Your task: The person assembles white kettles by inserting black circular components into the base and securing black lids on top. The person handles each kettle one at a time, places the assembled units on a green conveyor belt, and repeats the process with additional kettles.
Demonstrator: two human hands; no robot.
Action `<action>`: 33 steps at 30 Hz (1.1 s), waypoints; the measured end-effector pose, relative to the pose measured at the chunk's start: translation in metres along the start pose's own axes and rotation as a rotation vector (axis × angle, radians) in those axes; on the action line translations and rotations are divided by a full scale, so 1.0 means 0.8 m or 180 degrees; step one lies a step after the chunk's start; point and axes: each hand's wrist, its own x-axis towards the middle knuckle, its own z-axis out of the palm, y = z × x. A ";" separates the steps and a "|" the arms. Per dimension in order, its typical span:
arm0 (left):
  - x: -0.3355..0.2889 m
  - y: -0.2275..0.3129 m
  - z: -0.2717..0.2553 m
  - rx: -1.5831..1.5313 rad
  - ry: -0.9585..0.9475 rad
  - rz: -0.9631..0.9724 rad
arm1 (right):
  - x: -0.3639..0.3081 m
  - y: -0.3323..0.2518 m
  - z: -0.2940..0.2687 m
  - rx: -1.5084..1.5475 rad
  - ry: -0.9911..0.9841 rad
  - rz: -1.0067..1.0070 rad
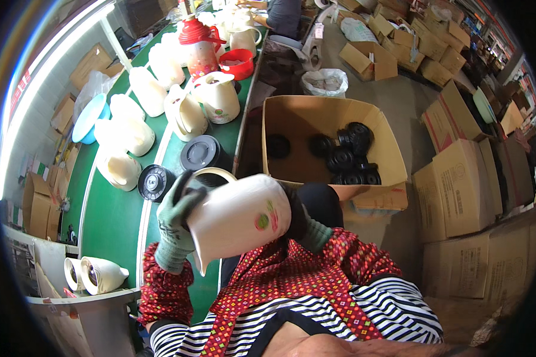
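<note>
A cream jug [241, 217] with a pouring lip, a looped handle and a small printed flower design lies on its side in front of my chest. Its mouth faces left and its base right. My left hand [177, 223], in a grey-green glove with dark fingers, grips the mouth end; some fingertips are hidden there. At the base end, my right hand [308, 225] holds the jug, its fingers partly hidden behind it. Just beyond my left hand, a black ribbed round part [155, 182] and a larger dark round part [201, 153] rest on the green bench [116, 223].
More cream jugs [184, 113], a red flask [198, 47], a red ring [237, 63] and a blue basin [92, 118] stand along the bench. An open carton [393, 152] with several black round parts is right of it. Stacked cartons [458, 184] line the right side.
</note>
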 end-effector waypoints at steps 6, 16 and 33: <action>-0.039 -0.013 -0.003 -0.2254 0.0131 -0.2035 | -0.042 0.002 0.037 -0.1064 0.0260 -0.0752; -0.090 0.075 0.081 -0.4726 -0.0651 -0.2871 | -0.026 -0.122 0.201 -0.5680 -0.2006 -0.1461; 0.015 0.019 0.003 -0.0265 -0.0786 -0.1042 | -0.061 0.016 0.034 -0.2712 0.1491 -0.1754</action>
